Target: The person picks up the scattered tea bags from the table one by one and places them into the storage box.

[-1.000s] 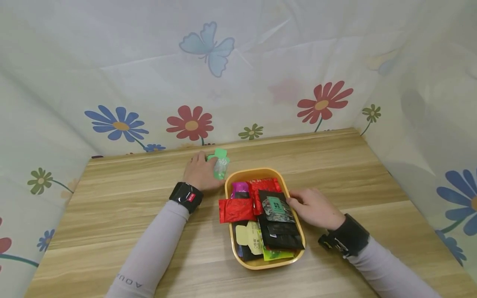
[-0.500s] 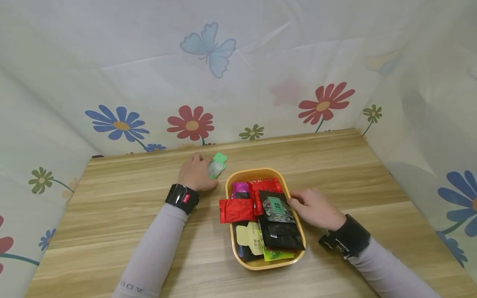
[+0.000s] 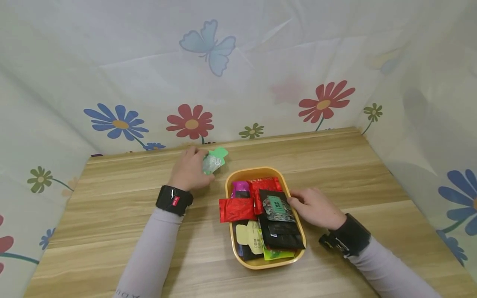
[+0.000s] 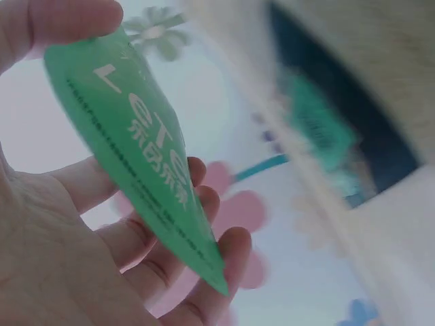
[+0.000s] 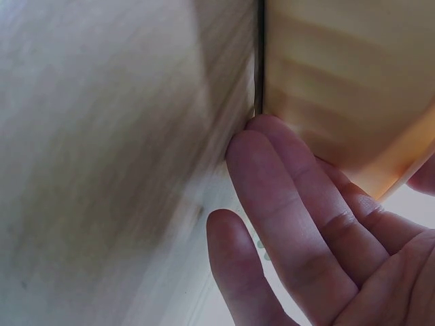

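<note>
A green sachet (image 4: 136, 136) with white "LeTe" lettering is held in my left hand (image 3: 189, 169), its upper end under the thumb and its other side against the fingers. In the head view its silvery, transparent-looking face (image 3: 211, 164) and green flap (image 3: 221, 152) show beside the fingertips, near the back of the table. My right hand (image 3: 316, 207) holds the right side of a yellow plastic basket (image 3: 234, 251). The right wrist view shows those fingers (image 5: 272, 176) along the basket's outer wall (image 5: 340, 68), the thumb by the rim and mostly out of frame.
Inside the basket lie red packets (image 3: 237, 210), black packets (image 3: 279, 234), a pale yellow packet (image 3: 253, 238) and a purple one (image 3: 240, 187). One red packet overhangs the left rim. A wood-grain table (image 3: 123, 198) carries everything, enclosed by flower-patterned curtains (image 3: 257, 62).
My left hand has shifted a little leftward with the green sachet, whose tilt has changed. The right hand and the basket stay where they were.
</note>
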Motion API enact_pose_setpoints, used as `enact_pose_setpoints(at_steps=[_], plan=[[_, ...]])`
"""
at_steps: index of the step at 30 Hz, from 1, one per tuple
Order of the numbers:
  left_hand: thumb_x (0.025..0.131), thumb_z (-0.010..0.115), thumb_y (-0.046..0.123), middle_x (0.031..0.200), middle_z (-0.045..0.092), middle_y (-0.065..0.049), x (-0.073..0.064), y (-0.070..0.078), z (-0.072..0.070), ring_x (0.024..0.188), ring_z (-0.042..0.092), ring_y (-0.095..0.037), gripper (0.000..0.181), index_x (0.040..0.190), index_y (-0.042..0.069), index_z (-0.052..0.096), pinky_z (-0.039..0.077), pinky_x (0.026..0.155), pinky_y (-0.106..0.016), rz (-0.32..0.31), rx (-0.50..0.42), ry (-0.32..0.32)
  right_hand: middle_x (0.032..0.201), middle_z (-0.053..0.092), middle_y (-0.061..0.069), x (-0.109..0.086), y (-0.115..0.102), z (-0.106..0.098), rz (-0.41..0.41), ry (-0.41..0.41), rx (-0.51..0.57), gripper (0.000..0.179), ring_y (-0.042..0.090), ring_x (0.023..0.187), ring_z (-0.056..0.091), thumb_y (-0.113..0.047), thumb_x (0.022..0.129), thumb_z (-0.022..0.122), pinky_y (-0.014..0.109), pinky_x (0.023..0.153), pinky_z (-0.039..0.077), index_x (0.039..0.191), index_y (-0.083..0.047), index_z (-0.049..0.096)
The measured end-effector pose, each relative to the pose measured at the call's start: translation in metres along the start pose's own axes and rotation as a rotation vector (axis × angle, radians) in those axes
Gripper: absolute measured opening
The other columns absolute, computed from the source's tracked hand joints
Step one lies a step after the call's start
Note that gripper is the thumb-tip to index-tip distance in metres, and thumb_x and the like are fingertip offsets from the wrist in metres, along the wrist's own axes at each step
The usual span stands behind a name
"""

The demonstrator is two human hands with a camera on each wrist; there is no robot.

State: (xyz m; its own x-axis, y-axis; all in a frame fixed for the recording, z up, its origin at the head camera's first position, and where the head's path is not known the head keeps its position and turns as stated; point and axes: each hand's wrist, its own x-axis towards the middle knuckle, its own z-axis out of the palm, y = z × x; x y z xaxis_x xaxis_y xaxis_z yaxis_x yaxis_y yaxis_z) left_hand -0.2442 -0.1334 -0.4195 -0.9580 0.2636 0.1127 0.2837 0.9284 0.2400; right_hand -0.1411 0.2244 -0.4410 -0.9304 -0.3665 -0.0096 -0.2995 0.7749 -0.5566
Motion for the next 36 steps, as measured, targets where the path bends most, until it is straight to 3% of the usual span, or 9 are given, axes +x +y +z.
enact_pose_setpoints(at_steps=[3,8,14,18,20,24,27,31,36], plan=[[0.067,0.074,0.044,0.129,0.052,-0.013,-0.004,0.008,-0.013,0.116,0.044,-0.029,0.078,0.136,0.012,0.059,0.046,0.092,-0.047,0.057,-0.007,0.054,0.085,0.064,-0.005,0.000,0.000,-0.001,0.001,-0.003,-0.001,0.038,0.011,0.073,0.054,-0.032,0.098,0.051,0.030,0.066,0.045,0.119,-0.007,0.072],[0.067,0.074,0.043,0.122,0.054,-0.007,-0.014,0.034,-0.031,0.109,0.046,-0.025,0.072,0.131,0.011,0.063,0.048,0.084,-0.041,0.213,-0.052,0.104,0.087,0.066,-0.005,0.000,0.000,-0.001,0.004,-0.001,0.003,0.039,0.011,0.075,0.055,-0.032,0.098,0.051,0.031,0.069,0.046,0.119,-0.006,0.072],[0.069,0.071,0.040,0.123,0.055,-0.001,-0.028,0.070,-0.038,0.109,0.046,-0.018,0.067,0.130,0.011,0.064,0.045,0.087,-0.035,0.416,-0.131,0.084,0.089,0.066,-0.004,0.001,0.000,-0.002,0.019,-0.007,0.008,0.040,0.012,0.077,0.056,-0.032,0.099,0.051,0.031,0.069,0.047,0.122,-0.005,0.070],[0.070,0.072,0.039,0.126,0.055,0.001,-0.034,0.084,-0.036,0.111,0.046,-0.015,0.065,0.129,0.013,0.065,0.045,0.086,-0.033,0.472,-0.162,0.068,0.087,0.066,-0.004,0.001,-0.002,-0.002,0.024,-0.005,0.002,0.040,0.012,0.075,0.055,-0.031,0.098,0.051,0.031,0.068,0.046,0.121,-0.005,0.071],[0.071,0.073,0.046,0.133,0.053,0.000,-0.036,0.088,-0.034,0.117,0.046,-0.016,0.074,0.137,0.015,0.060,0.045,0.091,-0.035,0.494,-0.171,0.052,0.087,0.066,-0.004,0.001,-0.002,-0.002,0.023,-0.003,0.000,0.039,0.012,0.075,0.055,-0.031,0.098,0.051,0.031,0.068,0.046,0.120,-0.005,0.071],[0.070,0.065,0.075,0.160,0.029,-0.005,-0.040,0.089,-0.033,0.141,0.032,-0.025,0.109,0.159,0.022,0.032,0.036,0.108,-0.049,0.503,-0.173,-0.026,0.085,0.065,-0.005,0.001,-0.002,-0.001,0.015,0.004,0.001,0.038,0.011,0.074,0.055,-0.030,0.098,0.051,0.031,0.068,0.046,0.118,-0.006,0.072],[0.065,0.054,0.089,0.168,0.008,-0.004,-0.040,0.085,-0.035,0.150,0.017,-0.030,0.123,0.163,0.025,0.016,0.025,0.113,-0.058,0.472,-0.161,-0.076,0.084,0.064,-0.006,0.001,-0.002,0.000,0.014,0.004,0.005,0.037,0.011,0.073,0.055,-0.031,0.098,0.051,0.031,0.067,0.046,0.116,-0.006,0.072],[0.067,0.053,0.089,0.168,0.007,-0.005,-0.035,0.072,-0.040,0.151,0.016,-0.031,0.122,0.163,0.023,0.017,0.023,0.115,-0.056,0.414,-0.145,-0.090,0.083,0.064,-0.006,0.001,-0.002,0.000,0.018,0.000,0.011,0.037,0.011,0.072,0.054,-0.031,0.098,0.051,0.030,0.065,0.045,0.117,-0.007,0.072],[0.071,0.059,0.081,0.167,0.011,-0.007,-0.025,0.044,-0.038,0.150,0.018,-0.030,0.117,0.163,0.021,0.019,0.028,0.113,-0.054,0.320,-0.147,-0.101,0.083,0.064,-0.006,0.000,-0.001,0.000,0.019,0.005,0.010,0.037,0.011,0.072,0.054,-0.031,0.099,0.051,0.030,0.065,0.045,0.117,-0.007,0.072]])
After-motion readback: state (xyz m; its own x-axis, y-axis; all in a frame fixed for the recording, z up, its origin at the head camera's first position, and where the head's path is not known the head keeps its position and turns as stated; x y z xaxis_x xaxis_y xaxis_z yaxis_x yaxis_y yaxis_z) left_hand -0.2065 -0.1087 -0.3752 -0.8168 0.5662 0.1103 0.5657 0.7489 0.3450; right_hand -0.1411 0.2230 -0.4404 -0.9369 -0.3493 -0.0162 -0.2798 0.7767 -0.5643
